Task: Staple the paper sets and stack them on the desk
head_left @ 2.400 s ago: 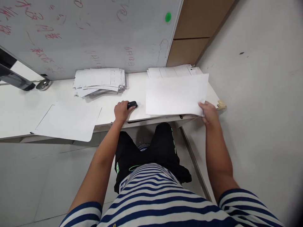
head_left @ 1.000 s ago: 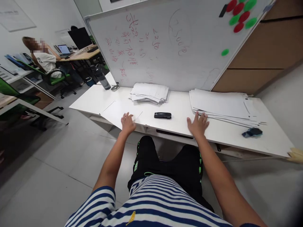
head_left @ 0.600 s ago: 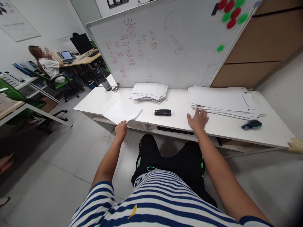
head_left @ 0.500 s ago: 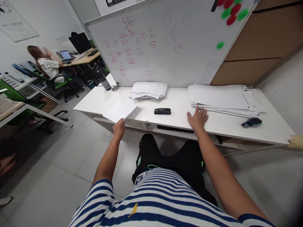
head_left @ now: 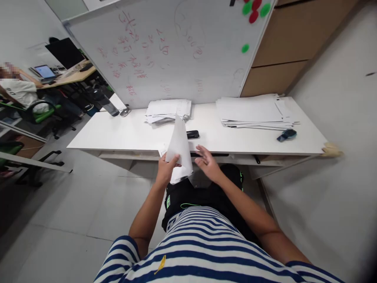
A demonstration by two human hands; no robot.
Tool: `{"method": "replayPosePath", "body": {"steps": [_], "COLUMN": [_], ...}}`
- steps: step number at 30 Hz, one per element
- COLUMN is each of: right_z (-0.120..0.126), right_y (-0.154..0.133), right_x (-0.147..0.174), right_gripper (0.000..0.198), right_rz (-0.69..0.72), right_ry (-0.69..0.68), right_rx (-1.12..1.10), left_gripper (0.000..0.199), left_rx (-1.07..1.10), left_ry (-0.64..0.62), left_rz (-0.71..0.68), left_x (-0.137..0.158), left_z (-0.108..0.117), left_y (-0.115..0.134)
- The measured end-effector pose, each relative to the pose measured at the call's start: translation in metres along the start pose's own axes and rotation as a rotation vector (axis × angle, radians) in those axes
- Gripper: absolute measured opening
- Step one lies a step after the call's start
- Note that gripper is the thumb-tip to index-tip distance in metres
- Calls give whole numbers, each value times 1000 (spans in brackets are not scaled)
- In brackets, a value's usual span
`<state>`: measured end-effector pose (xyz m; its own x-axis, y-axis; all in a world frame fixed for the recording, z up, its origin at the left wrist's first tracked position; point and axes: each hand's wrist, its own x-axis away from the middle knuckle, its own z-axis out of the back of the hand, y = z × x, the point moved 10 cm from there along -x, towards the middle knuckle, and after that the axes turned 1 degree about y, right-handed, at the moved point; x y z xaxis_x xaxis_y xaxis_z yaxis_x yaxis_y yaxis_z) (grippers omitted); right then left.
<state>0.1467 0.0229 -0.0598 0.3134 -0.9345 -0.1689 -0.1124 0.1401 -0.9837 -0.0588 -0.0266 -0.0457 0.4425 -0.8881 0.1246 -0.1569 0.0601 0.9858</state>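
My left hand [head_left: 167, 168] is closed on the edge of some white paper sheets [head_left: 180, 147], held up and bent in front of the desk's front edge. To the right of the sheets, my right hand [head_left: 208, 165] hovers with its fingers apart, holding nothing. Behind the paper, a black stapler [head_left: 193, 134] lies on the white desk [head_left: 123, 133], its left end hidden by the sheets. One paper stack [head_left: 167, 109] sits at the back middle of the desk. A larger paper stack [head_left: 250, 112] lies at the back right.
A dark, watch-like object [head_left: 286, 135] lies on the desk's right part. At the left end stand a bottle [head_left: 106, 104] and a small round item [head_left: 125, 112]. A whiteboard [head_left: 165, 55] rises behind the desk, with cardboard boxes [head_left: 282, 35] beside it. A person [head_left: 20, 88] sits far left.
My left hand has brought the paper from the desk's left side to the middle, in front of me. My right hand has left the desk top beside the right stack and come close to the paper.
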Motion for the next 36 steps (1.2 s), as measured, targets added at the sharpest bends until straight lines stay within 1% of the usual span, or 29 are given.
{"method": "replayPosePath", "body": {"steps": [1, 2, 4, 6, 8, 10, 12, 14, 16, 19, 21, 26, 30, 32, 36], "right_z": [-12, -19, -21, -13, 0, 11, 18, 21, 22, 22, 23, 26, 27, 29, 30], "right_y": [-7, -13, -21, -24, -24, -23, -22, -21, -19, -12, -8, 1, 7, 3, -16], "right_x": [11, 20, 31, 34, 35, 35, 36, 37, 38, 40, 42, 41, 38, 35, 32], "right_gripper": [76, 77, 82, 86, 84, 78, 73, 68, 65, 63, 63, 60, 64, 69, 79], "right_rz": [4, 6, -4, -28, -47, -57, -61, -56, -56, -84, -92, -92, -171, -174, -116], "right_ry": [-37, -46, -38, 9, 93, 183, 248, 296, 328, 359, 382, 405, 416, 426, 414], "right_rx": [-34, -45, -18, 0, -19, -52, -73, -91, -113, -164, -196, -208, -309, -386, -460], "left_gripper": [53, 52, 48, 46, 47, 48, 47, 42, 37, 36, 38, 39, 40, 46, 65], "left_rx": [20, 41, 84, 103, 83, 4, -148, -318, -459, -586, -627, -684, -757, -795, -854], "left_ry": [-49, -95, -173, -235, -317, -421, -493, -494, -456, -431, -450, -494, -499, -497, -458], "left_rz": [25, 52, 111, 149, 145, 103, 22, -98, -227, -379, -432, -481, -601, -689, -827], "left_x": [6, 11, 20, 25, 28, 32, 36, 39, 44, 54, 60, 69, 74, 78, 84], "left_z": [-16, -31, -55, -72, -86, -98, -106, -110, -113, -119, -124, -137, -149, -156, -163], "left_y": [-6, -12, -23, -28, -27, -20, -10, 3, 17, 30, 34, 35, 39, 41, 45]}}
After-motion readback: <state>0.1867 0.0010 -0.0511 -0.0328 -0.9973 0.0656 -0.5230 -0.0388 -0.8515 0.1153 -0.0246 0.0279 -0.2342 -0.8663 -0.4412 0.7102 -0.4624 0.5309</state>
